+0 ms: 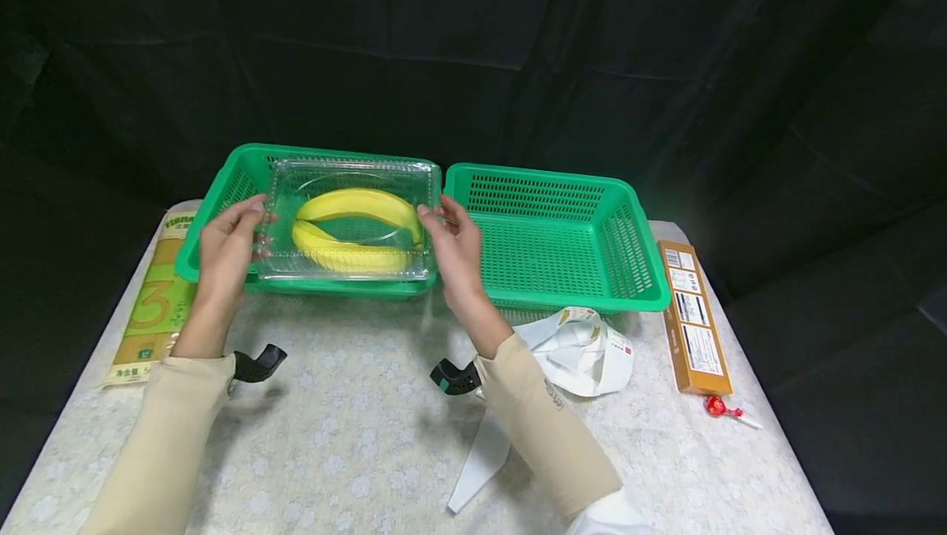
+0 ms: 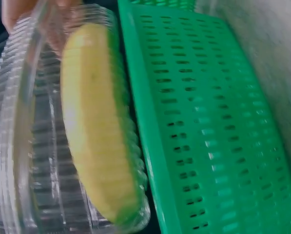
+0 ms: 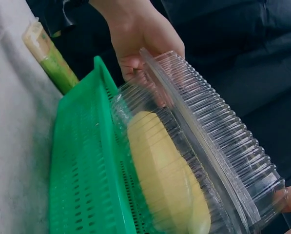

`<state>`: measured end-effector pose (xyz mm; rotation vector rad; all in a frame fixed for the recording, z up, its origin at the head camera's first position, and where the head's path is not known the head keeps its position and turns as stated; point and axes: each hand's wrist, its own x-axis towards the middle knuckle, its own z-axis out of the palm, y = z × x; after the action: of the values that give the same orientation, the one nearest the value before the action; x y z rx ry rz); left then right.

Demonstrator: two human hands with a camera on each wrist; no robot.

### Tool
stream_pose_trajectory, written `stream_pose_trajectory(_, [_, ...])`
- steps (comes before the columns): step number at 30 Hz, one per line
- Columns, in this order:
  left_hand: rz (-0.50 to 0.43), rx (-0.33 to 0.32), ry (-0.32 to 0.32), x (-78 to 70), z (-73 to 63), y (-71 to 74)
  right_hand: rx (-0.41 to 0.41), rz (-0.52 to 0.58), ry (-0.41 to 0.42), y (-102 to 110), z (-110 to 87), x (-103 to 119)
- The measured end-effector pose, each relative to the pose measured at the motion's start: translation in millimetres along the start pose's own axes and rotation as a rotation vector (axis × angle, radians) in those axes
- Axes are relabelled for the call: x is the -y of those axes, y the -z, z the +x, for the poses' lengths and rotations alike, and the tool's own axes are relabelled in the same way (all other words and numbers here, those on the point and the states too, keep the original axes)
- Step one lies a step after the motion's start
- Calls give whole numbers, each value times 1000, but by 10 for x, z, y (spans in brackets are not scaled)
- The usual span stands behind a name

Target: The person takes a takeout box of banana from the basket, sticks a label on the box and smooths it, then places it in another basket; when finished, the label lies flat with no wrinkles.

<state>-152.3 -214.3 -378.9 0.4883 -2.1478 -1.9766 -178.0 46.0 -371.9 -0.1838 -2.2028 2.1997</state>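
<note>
A clear plastic clamshell box (image 1: pixel 355 264) with two bananas (image 1: pixel 358 205) inside is held over the left green basket (image 1: pixel 229 165). My left hand (image 1: pixel 228 247) grips its left end, thumb on top and fingers beneath. At the other end, my right hand (image 1: pixel 459 251) pinches the box's right edge. Seen from the left wrist, a banana (image 2: pixel 94 122) lies behind the ribbed clear wall, beside the basket's rim (image 2: pixel 140 117). In the right wrist view the lid and base meet along the box's rim (image 3: pixel 199 136), and the left hand (image 3: pixel 143 34) holds the far end.
Right of the box stands a second green basket (image 1: pixel 533 251). A tangled white strap (image 1: pixel 584 358) lies before it. An orange-brown carton (image 1: pixel 695 321) and a red lollipop (image 1: pixel 716 406) are at the right edge. A green-yellow food packet (image 1: pixel 155 305) lies at the left.
</note>
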Motion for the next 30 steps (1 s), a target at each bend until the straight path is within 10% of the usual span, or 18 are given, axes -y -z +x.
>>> stream_pose_trajectory(9, [146, 47, -47, 36, -110, 39, 84, -56, 25, 169, -91, 21])
stream_pose_trajectory(30, [163, 143, -96, 48, -291, 75, 147, -42, -31, 479, -391, -60])
